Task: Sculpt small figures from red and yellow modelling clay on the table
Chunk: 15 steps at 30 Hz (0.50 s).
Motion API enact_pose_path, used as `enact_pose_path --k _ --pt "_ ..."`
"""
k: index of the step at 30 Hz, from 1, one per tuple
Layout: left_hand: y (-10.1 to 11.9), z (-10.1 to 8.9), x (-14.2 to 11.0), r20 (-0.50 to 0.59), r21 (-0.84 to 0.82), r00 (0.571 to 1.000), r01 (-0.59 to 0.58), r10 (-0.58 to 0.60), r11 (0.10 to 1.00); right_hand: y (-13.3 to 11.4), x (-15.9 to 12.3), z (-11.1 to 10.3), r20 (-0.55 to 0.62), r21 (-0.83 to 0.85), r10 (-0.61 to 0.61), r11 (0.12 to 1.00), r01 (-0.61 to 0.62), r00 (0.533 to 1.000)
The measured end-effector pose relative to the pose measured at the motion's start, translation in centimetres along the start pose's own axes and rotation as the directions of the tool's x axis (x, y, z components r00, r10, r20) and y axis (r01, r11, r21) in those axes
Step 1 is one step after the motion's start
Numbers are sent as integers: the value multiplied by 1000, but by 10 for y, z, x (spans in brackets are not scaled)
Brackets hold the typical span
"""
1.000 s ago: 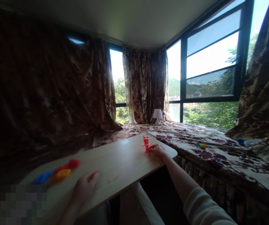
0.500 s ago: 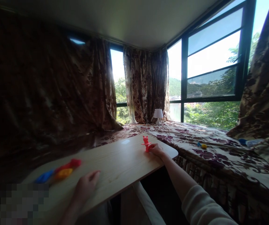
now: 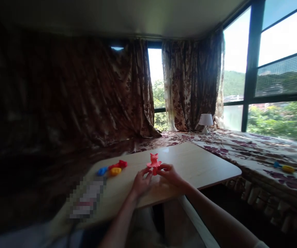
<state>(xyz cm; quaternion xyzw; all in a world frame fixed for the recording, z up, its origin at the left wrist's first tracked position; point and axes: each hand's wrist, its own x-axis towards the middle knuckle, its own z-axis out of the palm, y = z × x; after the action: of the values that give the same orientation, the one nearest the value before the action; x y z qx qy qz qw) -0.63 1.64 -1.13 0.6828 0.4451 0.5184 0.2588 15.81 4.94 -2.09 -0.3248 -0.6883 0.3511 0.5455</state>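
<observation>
Red figure (image 3: 154,161) moved toward middle | pale table (image 3: 202,165) | floral curtains (image 3: 127,93) beyond

At 12 o'clock, pale ceiling (image 3: 138,17); just past it, narrow window (image 3: 158,81) with foliage outside. At 10 o'clock, dark floral curtain (image 3: 86,89); at 2 o'clock, gathered floral curtain (image 3: 190,82). Between 2 and 3 o'clock, dark-framed corner window (image 3: 252,65) with mesh lower panel. At 3 o'clock, white-shaded table lamp (image 3: 205,120) on purple-floral bedspread (image 3: 244,146); toward 4 o'clock, small blue-and-yellow object (image 3: 288,168), likewise on the bedspread. From 4 to 7 o'clock, pale wood-grain tabletop (image 3: 205,163) with rounded corners. Between 7 and 8 o'clock, blue piece (image 3: 102,171), red piece (image 3: 121,164) and yellow piece (image 3: 115,171), close together; nearer the viewer, pixelated item (image 3: 86,201), details obscured.
</observation>
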Motion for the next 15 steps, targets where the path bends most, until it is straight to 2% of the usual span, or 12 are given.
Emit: enact_pose_path --k 2,4,7,11,15 --pt "-1 0 -2 17 -21 1000 -7 8 1000 1 -1 13 15 -20 -41 999 42 999" --pt "-3 0 -3 30 -39 1000 -7 8 999 1 -3 17 59 -43 -55 997 57 997" --pt "-6 1 -2 25 -76 1000 4 -2 997 -4 -7 9 91 -63 4 998 1 996" --pt "-7 3 -2 -17 -111 999 25 -27 994 -19 -14 -6 -25 4 95 995 -95 995" --pt "-4 4 -6 9 -129 997 78 -78 989 -31 -14 -7 41 109 121 986 -125 992"
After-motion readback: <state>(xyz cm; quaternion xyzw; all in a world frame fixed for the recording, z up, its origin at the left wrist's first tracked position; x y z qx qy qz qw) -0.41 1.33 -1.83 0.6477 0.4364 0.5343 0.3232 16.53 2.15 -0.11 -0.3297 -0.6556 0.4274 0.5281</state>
